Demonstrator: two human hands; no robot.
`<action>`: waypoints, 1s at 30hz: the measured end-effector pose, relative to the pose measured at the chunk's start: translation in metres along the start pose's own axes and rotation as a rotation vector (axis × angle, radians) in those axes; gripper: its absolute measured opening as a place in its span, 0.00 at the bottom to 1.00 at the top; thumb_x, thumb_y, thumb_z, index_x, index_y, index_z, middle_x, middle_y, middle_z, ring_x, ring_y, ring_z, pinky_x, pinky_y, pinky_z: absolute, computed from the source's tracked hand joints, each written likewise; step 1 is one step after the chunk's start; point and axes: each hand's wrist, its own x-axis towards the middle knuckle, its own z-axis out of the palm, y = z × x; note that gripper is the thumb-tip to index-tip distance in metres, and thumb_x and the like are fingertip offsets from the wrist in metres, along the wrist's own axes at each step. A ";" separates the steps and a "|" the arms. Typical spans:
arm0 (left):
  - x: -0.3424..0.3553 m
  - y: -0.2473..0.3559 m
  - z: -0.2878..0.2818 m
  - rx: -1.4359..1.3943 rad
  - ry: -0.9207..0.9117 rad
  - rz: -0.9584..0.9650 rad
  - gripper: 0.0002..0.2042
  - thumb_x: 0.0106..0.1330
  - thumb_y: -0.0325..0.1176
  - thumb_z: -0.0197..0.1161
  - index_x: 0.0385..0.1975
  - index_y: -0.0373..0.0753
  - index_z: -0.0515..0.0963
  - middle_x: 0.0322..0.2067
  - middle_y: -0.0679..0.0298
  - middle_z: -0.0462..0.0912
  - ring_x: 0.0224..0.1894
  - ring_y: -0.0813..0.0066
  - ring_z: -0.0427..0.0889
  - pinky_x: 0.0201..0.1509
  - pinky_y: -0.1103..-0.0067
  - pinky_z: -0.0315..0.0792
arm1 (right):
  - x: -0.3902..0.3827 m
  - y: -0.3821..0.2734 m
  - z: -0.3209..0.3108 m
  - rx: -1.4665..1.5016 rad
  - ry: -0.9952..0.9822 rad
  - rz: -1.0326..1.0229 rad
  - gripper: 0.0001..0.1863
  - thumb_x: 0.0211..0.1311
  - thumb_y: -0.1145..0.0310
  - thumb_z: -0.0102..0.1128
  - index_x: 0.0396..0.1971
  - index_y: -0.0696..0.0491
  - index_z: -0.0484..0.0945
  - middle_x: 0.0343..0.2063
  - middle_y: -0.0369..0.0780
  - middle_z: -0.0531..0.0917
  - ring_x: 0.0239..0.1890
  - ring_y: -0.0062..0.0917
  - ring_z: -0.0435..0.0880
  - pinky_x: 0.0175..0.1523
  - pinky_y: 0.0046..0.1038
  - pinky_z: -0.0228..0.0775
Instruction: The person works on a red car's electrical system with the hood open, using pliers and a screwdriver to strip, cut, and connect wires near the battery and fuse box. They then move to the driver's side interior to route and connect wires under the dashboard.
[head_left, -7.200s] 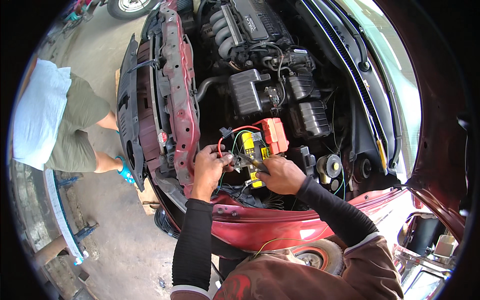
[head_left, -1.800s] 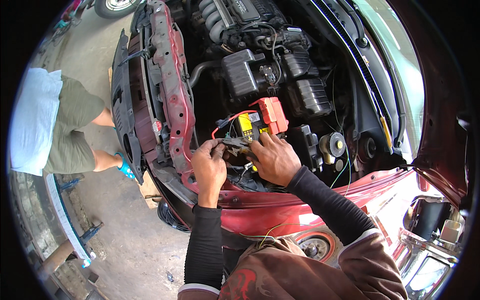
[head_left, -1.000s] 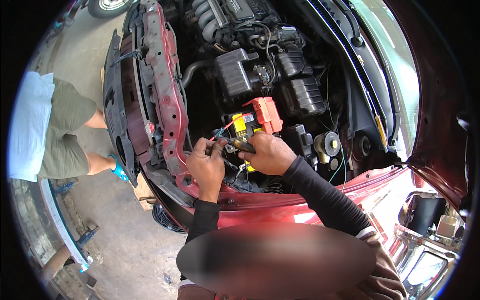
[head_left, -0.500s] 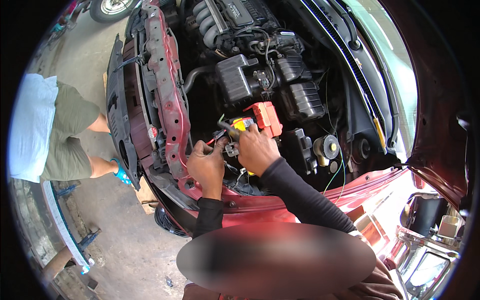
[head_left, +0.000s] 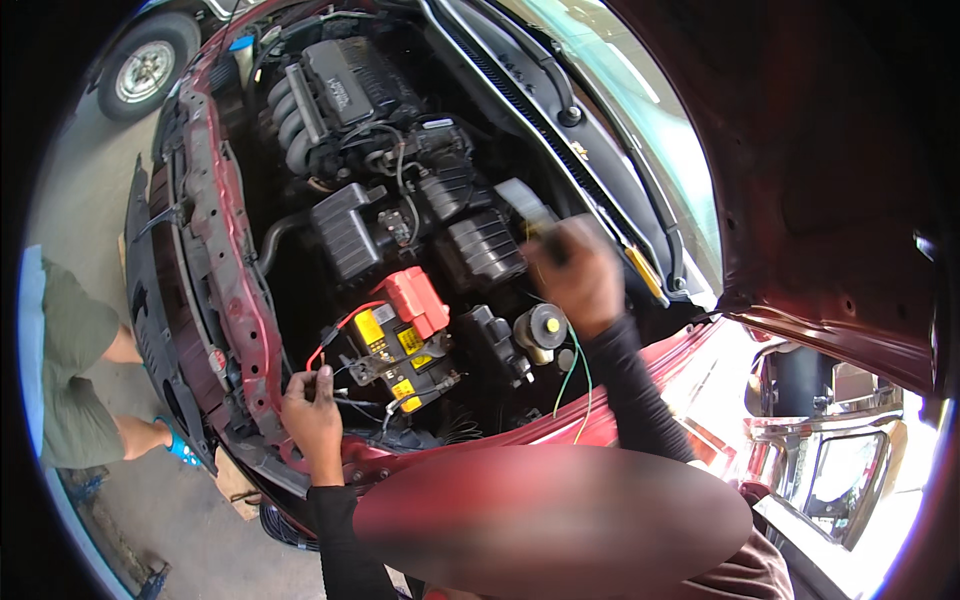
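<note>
Under the raised hood (head_left: 830, 180), your left hand (head_left: 310, 412) pinched the red wire (head_left: 315, 357) beside the battery (head_left: 408, 342), best held steady, while your right hand (head_left: 582, 275) blurred too much to tell its grip

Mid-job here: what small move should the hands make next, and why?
I'd probably hold the left hand steady: it seems to pinch the red wire beside the battery, while the right hand, blurred, is off toward the windshield, away from that wire. What it may carry is too blurred to tell.
</note>
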 end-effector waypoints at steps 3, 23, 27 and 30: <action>-0.004 0.007 -0.002 0.007 0.024 0.064 0.15 0.71 0.41 0.72 0.32 0.32 0.82 0.20 0.65 0.79 0.24 0.79 0.74 0.30 0.76 0.68 | 0.038 0.069 -0.025 -0.340 0.111 -0.045 0.17 0.64 0.54 0.69 0.36 0.54 0.81 0.38 0.45 0.81 0.44 0.44 0.83 0.47 0.44 0.76; -0.017 0.042 -0.017 -0.070 -0.094 0.137 0.12 0.69 0.37 0.73 0.33 0.34 0.82 0.21 0.65 0.78 0.21 0.81 0.68 0.27 0.79 0.64 | -0.037 -0.103 0.112 0.781 -0.656 -0.383 0.26 0.55 0.87 0.57 0.53 0.51 0.86 0.61 0.45 0.81 0.63 0.44 0.80 0.60 0.40 0.77; -0.025 0.045 -0.022 -0.088 -0.132 0.196 0.12 0.68 0.37 0.74 0.34 0.33 0.82 0.24 0.61 0.81 0.22 0.76 0.72 0.28 0.76 0.68 | -0.026 -0.138 0.168 0.778 -0.787 -0.758 0.25 0.50 0.78 0.65 0.51 0.48 0.87 0.59 0.42 0.83 0.50 0.42 0.83 0.59 0.40 0.76; -0.029 0.038 -0.024 -0.135 -0.114 0.167 0.13 0.69 0.37 0.73 0.35 0.33 0.82 0.24 0.64 0.80 0.24 0.81 0.73 0.30 0.80 0.68 | -0.011 -0.142 0.175 0.635 -0.986 -0.817 0.18 0.50 0.74 0.68 0.44 0.49 0.89 0.50 0.40 0.87 0.49 0.41 0.83 0.58 0.40 0.76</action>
